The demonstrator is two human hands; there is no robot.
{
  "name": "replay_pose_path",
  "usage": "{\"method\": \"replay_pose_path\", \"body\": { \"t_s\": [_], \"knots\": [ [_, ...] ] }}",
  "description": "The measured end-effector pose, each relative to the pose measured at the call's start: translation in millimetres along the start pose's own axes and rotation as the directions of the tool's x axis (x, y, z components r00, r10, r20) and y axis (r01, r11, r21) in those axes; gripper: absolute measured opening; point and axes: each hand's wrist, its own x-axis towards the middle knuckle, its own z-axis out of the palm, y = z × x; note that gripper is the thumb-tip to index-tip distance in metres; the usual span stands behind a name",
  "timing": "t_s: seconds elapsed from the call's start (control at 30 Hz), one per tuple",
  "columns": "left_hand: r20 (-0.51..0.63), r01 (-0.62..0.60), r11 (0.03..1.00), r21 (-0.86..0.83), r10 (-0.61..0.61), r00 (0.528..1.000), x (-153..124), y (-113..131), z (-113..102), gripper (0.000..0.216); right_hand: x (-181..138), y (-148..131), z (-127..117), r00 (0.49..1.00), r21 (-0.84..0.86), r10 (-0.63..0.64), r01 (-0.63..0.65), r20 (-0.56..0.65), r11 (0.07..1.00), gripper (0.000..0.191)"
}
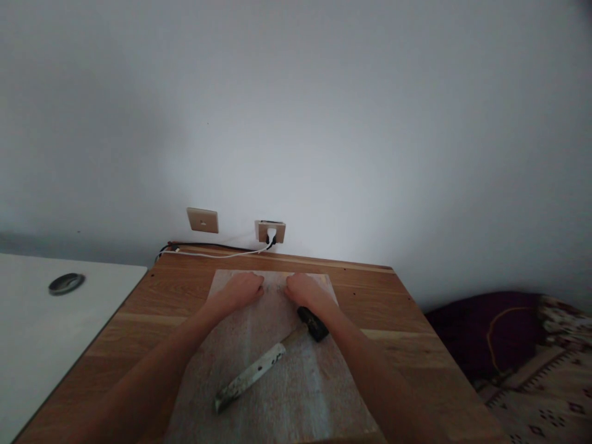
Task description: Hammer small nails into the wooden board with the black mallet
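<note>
A worn, greyish wooden board [259, 333] lies on the brown wooden table. Both hands rest near its far end, a short gap apart. My left hand [245, 288] is closed, its fingers curled in at the board's surface. My right hand [305, 290] is closed in much the same way, facing it. Whatever either hand may hold is too small or too hidden to make out. A hammer [252, 375] lies slantwise on the board between my forearms. Its black head is beside my right wrist, and its pale, worn handle points toward the near left.
The wooden table [388, 308] reaches the white wall. A white plug sits in a wall socket [263, 232], with a white and a black cable running left. A switch plate [202, 220] is beside it. At left stands a white surface [69, 333]; at right, patterned fabric [546, 388].
</note>
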Motion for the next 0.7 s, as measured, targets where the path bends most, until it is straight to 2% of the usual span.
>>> {"method": "replay_pose_path", "body": {
  "t_s": [0.07, 0.13, 0.17, 0.2, 0.27, 0.33, 0.37, 0.4, 0.43, 0.5, 0.57, 0.63, 0.7],
  "knots": [
    [-0.017, -0.004, 1.000, -0.027, 0.003, 1.000, 5, -1, -3, 0.023, -1, 4, -3, 0.998, 0.116, -0.003, 0.011, -0.070, 0.993, 0.013],
    [-0.073, 0.021, 0.989, -0.146, -0.032, 0.997, 9, -4, -4, 0.026, -2, 14, -10, 0.988, 0.257, 0.002, 0.038, -0.154, 0.966, 0.019],
    [-0.116, 0.045, 0.964, -0.262, -0.078, 0.990, 10, -6, -3, 0.030, -3, 19, -15, 0.982, 0.331, 0.008, 0.056, -0.189, 0.942, 0.025],
    [-0.157, 0.071, 0.902, -0.426, -0.151, 0.976, 11, -8, -3, 0.034, -4, 25, -20, 0.976, 0.402, 0.014, 0.076, -0.215, 0.912, 0.030],
    [-0.172, 0.087, 0.660, -0.746, -0.318, 0.932, 11, -11, -1, 0.035, -6, 34, -29, 0.970, 0.517, 0.018, 0.114, -0.244, 0.848, 0.037],
    [-0.103, 0.080, 0.408, -0.910, -0.409, 0.907, 9, -14, 1, 0.031, -7, 37, -33, 0.970, 0.571, 0.011, 0.134, -0.243, 0.810, 0.042],
    [-0.072, 0.086, 0.350, -0.933, -0.415, 0.907, 8, -14, 3, 0.029, -7, 36, -32, 0.973, 0.575, 0.006, 0.131, -0.231, 0.808, 0.045],
    [-0.058, 0.099, 0.360, -0.928, -0.401, 0.914, 8, -14, 4, 0.027, -6, 33, -30, 0.977, 0.564, 0.003, 0.121, -0.213, 0.817, 0.049],
    [-0.060, 0.114, 0.429, -0.896, -0.372, 0.926, 7, -12, 5, 0.026, -4, 29, -27, 0.982, 0.541, -0.002, 0.106, -0.190, 0.834, 0.053],
    [-0.095, 0.128, 0.661, -0.739, -0.291, 0.952, 6, -7, 7, 0.022, 0, 17, -16, 0.990, 0.460, -0.015, 0.077, -0.137, 0.885, 0.053],
    [-0.127, 0.103, 0.885, -0.453, -0.179, 0.976, 4, 1, 8, 0.017, 3, 3, -5, 0.995, 0.348, -0.032, 0.062, -0.093, 0.935, 0.043],
    [-0.105, 0.052, 0.977, -0.207, -0.075, 0.992, 3, 8, 8, 0.016, 6, -11, 2, 0.997, 0.234, -0.046, 0.059, -0.060, 0.970, 0.028],
    [-0.065, -0.024, 0.996, -0.084, 0.019, 0.998, 3, 13, 6, 0.020, 6, -21, 3, 0.997, 0.145, -0.060, 0.066, -0.041, 0.987, 0.018]
  ]
}}
